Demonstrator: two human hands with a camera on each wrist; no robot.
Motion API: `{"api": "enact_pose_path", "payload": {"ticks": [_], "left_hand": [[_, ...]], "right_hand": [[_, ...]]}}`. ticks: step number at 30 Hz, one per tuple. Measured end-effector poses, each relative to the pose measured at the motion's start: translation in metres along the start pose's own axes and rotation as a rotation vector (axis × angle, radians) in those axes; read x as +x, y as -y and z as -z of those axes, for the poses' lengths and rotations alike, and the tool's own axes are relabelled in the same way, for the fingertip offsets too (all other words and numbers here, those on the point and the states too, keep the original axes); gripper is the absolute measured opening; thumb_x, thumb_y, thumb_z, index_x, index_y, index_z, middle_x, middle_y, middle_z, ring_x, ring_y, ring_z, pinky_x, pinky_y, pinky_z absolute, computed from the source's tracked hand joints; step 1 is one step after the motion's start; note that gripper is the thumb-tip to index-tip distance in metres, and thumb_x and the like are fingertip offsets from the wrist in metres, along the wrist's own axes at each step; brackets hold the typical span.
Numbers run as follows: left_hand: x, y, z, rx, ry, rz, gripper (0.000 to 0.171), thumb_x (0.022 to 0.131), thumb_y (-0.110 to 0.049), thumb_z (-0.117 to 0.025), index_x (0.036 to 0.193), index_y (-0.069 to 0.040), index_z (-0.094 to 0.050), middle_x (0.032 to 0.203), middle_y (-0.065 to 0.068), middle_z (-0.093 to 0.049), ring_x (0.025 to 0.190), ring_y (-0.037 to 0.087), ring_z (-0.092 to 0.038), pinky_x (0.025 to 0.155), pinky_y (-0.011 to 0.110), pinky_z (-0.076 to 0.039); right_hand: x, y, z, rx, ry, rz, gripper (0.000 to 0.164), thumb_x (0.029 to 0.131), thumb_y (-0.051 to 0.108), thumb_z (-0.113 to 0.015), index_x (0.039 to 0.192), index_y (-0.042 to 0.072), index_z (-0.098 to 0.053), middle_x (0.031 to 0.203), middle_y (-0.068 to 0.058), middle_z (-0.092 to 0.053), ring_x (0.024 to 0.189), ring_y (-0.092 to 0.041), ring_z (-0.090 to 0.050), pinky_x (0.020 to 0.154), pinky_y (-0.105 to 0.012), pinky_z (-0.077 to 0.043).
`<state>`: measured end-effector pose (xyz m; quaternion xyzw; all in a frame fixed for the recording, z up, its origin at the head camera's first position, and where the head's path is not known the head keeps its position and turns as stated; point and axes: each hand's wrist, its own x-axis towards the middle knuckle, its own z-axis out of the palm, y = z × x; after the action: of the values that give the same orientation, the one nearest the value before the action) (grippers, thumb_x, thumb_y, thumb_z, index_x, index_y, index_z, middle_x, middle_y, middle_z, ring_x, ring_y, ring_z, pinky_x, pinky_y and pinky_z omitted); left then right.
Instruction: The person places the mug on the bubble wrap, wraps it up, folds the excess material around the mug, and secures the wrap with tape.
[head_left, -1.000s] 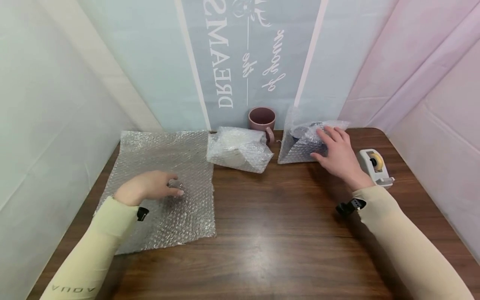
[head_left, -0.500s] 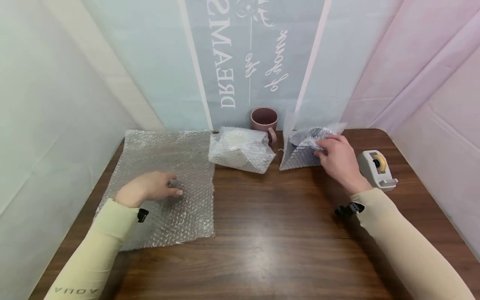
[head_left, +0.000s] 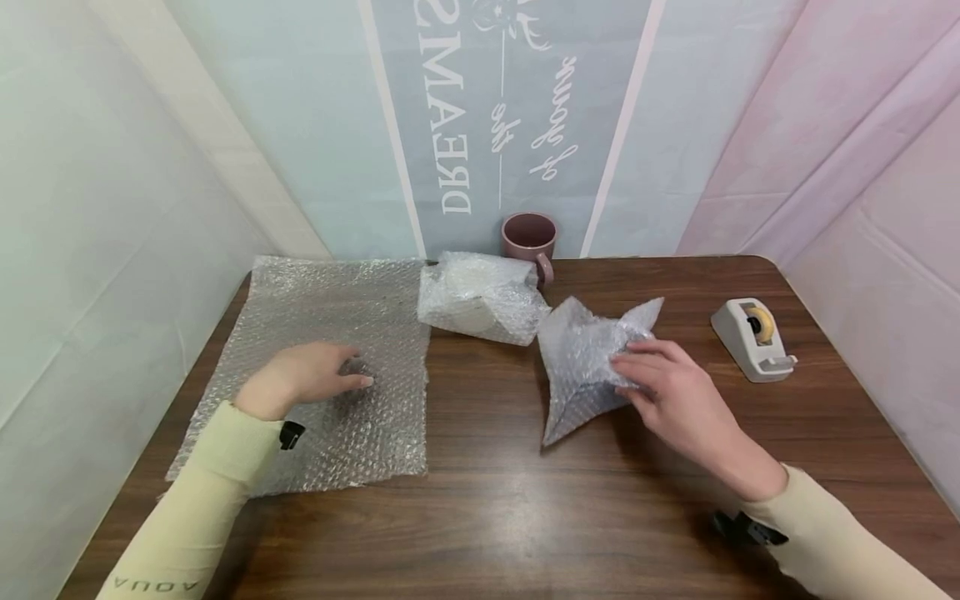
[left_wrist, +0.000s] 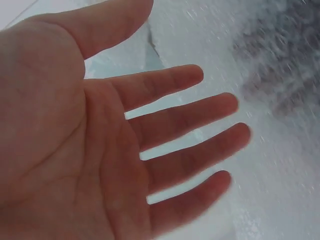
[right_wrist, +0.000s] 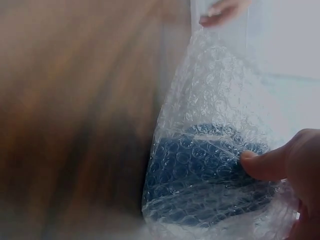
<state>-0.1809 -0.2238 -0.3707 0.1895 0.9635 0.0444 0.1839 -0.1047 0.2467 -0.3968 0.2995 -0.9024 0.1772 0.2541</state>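
In the head view, a bubble-wrapped package is at the right of centre, its wrap ends sticking out. Something dark blue shows through the wrap in the right wrist view; its exact kind is hidden. My right hand grips the package from its right side, the thumb pressed against the plastic. Over a flat bubble wrap sheet at the left hovers my left hand, holding nothing. Its fingers are spread and nearly straight in the left wrist view.
Another bubble-wrapped bundle lies at the back middle, in front of a pink mug. A white tape dispenser stands at the right. The wooden table meets fabric-covered walls at the back and sides.
My right hand has taken hold of the package at the back right and brought it nearer and slightly left. The left hand has hardly moved.
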Motion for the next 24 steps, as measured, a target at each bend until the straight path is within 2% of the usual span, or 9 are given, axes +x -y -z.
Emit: {"api": "enact_pose_path", "payload": {"ticks": [3, 5, 7, 10, 14, 17, 20, 22, 24], "left_hand": [[-0.001, -0.009, -0.001, 0.003, -0.066, -0.099, 0.063, 0.100, -0.047, -0.056, 0.143, -0.001, -0.051, 0.142, 0.023, -0.052, 0.130, 0.044, -0.047, 0.105, 0.062, -0.037], [-0.002, -0.021, -0.001, -0.014, -0.123, -0.205, 0.058, 0.099, -0.045, -0.059, 0.139, -0.004, -0.055, 0.139, 0.019, -0.055, 0.128, 0.041, -0.051, 0.105, 0.059, -0.038], [-0.004, -0.037, -0.002, -0.044, -0.177, -0.337, 0.056, 0.097, -0.043, -0.063, 0.139, -0.007, -0.056, 0.140, 0.014, -0.056, 0.128, 0.035, -0.052, 0.106, 0.054, -0.039], [-0.008, -0.066, -0.004, -0.093, -0.251, -0.571, 0.063, 0.092, -0.043, -0.070, 0.144, -0.010, -0.052, 0.145, 0.008, -0.051, 0.131, 0.026, -0.049, 0.109, 0.045, -0.039], [-0.011, -0.098, -0.010, -0.155, -0.356, -0.847, 0.080, 0.086, -0.042, -0.076, 0.151, -0.010, -0.041, 0.153, 0.006, -0.041, 0.137, 0.020, -0.040, 0.113, 0.038, -0.034], [-0.010, -0.114, -0.014, -0.190, -0.420, -0.944, 0.081, 0.085, -0.037, -0.078, 0.150, -0.006, -0.041, 0.145, 0.005, -0.049, 0.130, 0.017, -0.045, 0.110, 0.032, -0.037], [-0.007, -0.124, -0.016, -0.170, -0.458, -0.987, 0.051, 0.087, -0.032, -0.077, 0.130, -0.009, -0.061, 0.118, -0.004, -0.063, 0.108, 0.010, -0.054, 0.096, 0.026, -0.045], [-0.004, -0.129, -0.016, -0.148, -0.477, -1.027, 0.025, 0.089, -0.028, -0.075, 0.109, -0.014, -0.070, 0.101, -0.009, -0.063, 0.095, 0.007, -0.055, 0.086, 0.024, -0.046], [-0.003, -0.133, -0.016, -0.143, -0.485, -1.070, 0.009, 0.091, -0.026, -0.074, 0.095, -0.018, -0.071, 0.097, -0.012, -0.063, 0.093, 0.006, -0.055, 0.084, 0.023, -0.045]], "right_hand": [[-0.009, 0.014, 0.002, 0.036, -0.003, 0.049, 0.033, 0.071, -0.002, -0.080, 0.103, 0.005, -0.077, 0.107, -0.007, -0.074, 0.112, -0.030, -0.059, 0.103, -0.029, -0.039], [-0.014, 0.023, 0.002, 0.071, -0.005, 0.081, 0.032, 0.071, -0.001, -0.077, 0.103, 0.004, -0.076, 0.109, -0.007, -0.074, 0.112, -0.031, -0.060, 0.107, -0.022, -0.034], [-0.018, 0.032, 0.002, 0.110, -0.004, 0.107, 0.030, 0.075, 0.002, -0.072, 0.104, 0.004, -0.076, 0.111, -0.007, -0.073, 0.112, -0.030, -0.059, 0.109, -0.018, -0.031], [-0.022, 0.048, 0.000, 0.152, -0.013, 0.154, 0.021, 0.092, 0.014, -0.063, 0.105, 0.003, -0.076, 0.112, -0.007, -0.073, 0.111, -0.031, -0.060, 0.109, -0.019, -0.032], [-0.023, 0.068, -0.005, 0.182, -0.023, 0.216, 0.038, 0.106, 0.026, -0.045, 0.106, 0.004, -0.076, 0.113, -0.006, -0.072, 0.111, -0.031, -0.060, 0.108, -0.023, -0.036], [-0.023, 0.078, -0.006, 0.192, 0.005, 0.230, 0.022, 0.096, 0.012, -0.058, 0.109, 0.006, -0.075, 0.115, -0.004, -0.071, 0.114, -0.029, -0.059, 0.103, -0.026, -0.041], [-0.020, 0.085, -0.005, 0.205, 0.043, 0.226, 0.036, 0.078, 0.003, -0.071, 0.114, 0.007, -0.073, 0.119, -0.004, -0.070, 0.115, -0.028, -0.058, 0.101, -0.028, -0.043], [-0.018, 0.086, -0.002, 0.227, 0.069, 0.204, 0.042, 0.076, 0.007, -0.079, 0.118, 0.009, -0.072, 0.121, -0.003, -0.068, 0.115, -0.026, -0.058, 0.102, -0.025, -0.041], [-0.015, 0.085, 0.002, 0.269, 0.091, 0.177, 0.042, 0.082, 0.018, -0.081, 0.122, 0.010, -0.069, 0.123, -0.002, -0.067, 0.115, -0.024, -0.058, 0.105, -0.021, -0.037]]}}
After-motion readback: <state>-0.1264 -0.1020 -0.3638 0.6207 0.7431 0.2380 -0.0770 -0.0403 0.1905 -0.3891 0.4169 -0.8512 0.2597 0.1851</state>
